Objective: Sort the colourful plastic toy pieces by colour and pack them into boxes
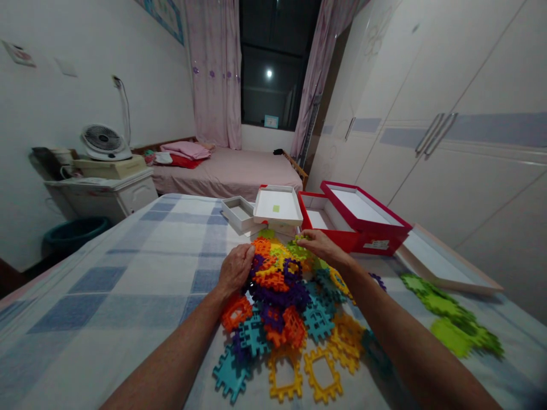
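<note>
A heap of plastic interlocking building pieces (280,296) in orange, purple, yellow, teal and lime lies on the checked bedspread in front of me. My left hand (237,266) rests against the heap's left side, touching orange and purple pieces. Its fingers look laid along the pieces, their tips partly hidden. At the far right of the heap, my right hand (319,245) pinches a lime green interlocking piece (297,248). Two yellow frame pieces, the left one (285,376) and the right one (323,374), lie nearest me beside a teal piece (231,373).
Behind the heap stand a small grey box (239,213), a white box lid (277,206) and a red box (331,225) with a red-rimmed lid (365,206) leaning on it. Overlapping lime pieces (455,319) lie right, near a shallow pale tray (448,259).
</note>
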### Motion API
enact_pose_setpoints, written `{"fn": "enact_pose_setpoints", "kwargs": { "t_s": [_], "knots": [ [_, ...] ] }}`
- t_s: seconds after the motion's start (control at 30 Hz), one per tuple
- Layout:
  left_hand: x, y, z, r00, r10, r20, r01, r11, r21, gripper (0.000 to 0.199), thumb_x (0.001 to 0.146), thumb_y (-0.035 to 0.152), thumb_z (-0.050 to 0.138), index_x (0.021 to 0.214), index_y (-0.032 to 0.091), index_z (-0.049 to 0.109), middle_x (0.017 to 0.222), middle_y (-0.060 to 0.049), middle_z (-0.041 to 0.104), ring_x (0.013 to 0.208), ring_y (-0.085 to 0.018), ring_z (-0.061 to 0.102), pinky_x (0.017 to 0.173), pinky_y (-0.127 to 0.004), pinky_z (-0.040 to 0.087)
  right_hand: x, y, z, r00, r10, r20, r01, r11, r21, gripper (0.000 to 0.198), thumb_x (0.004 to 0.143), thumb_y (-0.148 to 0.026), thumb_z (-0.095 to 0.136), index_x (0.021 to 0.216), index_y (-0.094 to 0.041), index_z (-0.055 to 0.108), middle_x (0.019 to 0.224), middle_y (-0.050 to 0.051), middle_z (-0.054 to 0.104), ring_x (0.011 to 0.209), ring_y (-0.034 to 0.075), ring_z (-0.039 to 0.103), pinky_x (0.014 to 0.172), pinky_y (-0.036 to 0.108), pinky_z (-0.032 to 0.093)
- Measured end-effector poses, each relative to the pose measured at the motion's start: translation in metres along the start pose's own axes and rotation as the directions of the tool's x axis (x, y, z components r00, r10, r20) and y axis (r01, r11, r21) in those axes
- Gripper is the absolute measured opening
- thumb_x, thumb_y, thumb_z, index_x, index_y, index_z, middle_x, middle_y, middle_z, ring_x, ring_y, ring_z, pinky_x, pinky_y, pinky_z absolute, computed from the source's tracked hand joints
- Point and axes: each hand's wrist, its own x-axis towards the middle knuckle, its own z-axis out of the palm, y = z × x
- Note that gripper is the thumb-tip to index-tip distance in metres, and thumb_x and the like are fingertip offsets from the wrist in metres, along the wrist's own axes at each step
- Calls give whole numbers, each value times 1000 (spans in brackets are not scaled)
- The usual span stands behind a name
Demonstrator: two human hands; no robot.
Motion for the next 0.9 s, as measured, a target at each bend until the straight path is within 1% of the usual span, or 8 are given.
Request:
{"fn": "enact_pose_setpoints", "kwargs": {
  "t_s": [0.13,0.23,0.33,0.47,0.6,0.77,0.83,0.9],
  "knots": [
    [1,-3,1,1000,7,5,-7,1000,4,44,94,37,23,97,17,62,100,-10,67,98,-21,60,91,-35,43,27,-5,21,998,47,37,-42,991,-129,16,72,-26,56,75,-13,64,66,-1,57,62,11,49,57,21,36],
    [0,-4,1,1000,12,6,-12,1000,5,44,94,38,23,99,17,62,100,-9,67,97,-21,60,90,-34,44,39,-4,33,996,91,16,-85,970,-229,11,68,-21,59,70,-12,65,70,4,62,69,15,54,61,23,37],
    [0,-4,2,1000,4,-3,-4,1000,0,44,93,38,26,102,16,62,103,-9,67,99,-21,59,91,-34,43,40,-1,39,994,112,-17,-112,951,-289,15,69,-22,59,79,-13,67,83,8,66,80,20,58,65,25,39],
    [1,-3,2,1000,-9,-19,9,1000,-7,43,93,37,28,104,15,63,105,-10,67,101,-21,59,93,-34,42,32,-2,40,996,69,-62,-84,950,-301,25,71,-22,59,94,-17,65,97,7,66,92,20,57,73,25,41],
    [0,-3,2,1000,-5,-19,5,1000,-6,43,93,37,28,103,17,63,105,-9,67,100,-20,59,92,-34,43,24,-2,37,989,17,-145,-56,963,-265,31,71,-15,54,102,-17,58,96,6,65,89,19,57,76,27,41],
    [1,-4,2,1000,-3,-16,3,1000,10,44,92,38,26,101,15,64,103,-10,67,100,-21,59,94,-34,42,15,7,22,952,8,-307,-59,986,-156,29,75,-14,45,102,-16,53,98,7,62,91,17,57,78,28,42],
    [1,-4,2,1000,-4,-9,4,1000,16,45,92,38,25,100,16,64,103,-10,67,100,-21,59,94,-34,42,5,12,11,938,17,-346,-43,997,-67,27,76,-18,44,101,-16,53,97,6,62,88,16,58,75,27,44],
    [1,-4,1,1000,-4,3,4,1000,19,46,92,39,25,102,16,63,104,-9,67,101,-21,59,94,-33,42,-11,21,-5,932,44,-359,-15,996,84,29,75,-23,44,102,-16,53,94,6,62,82,15,59,72,27,45]
  ]
}}
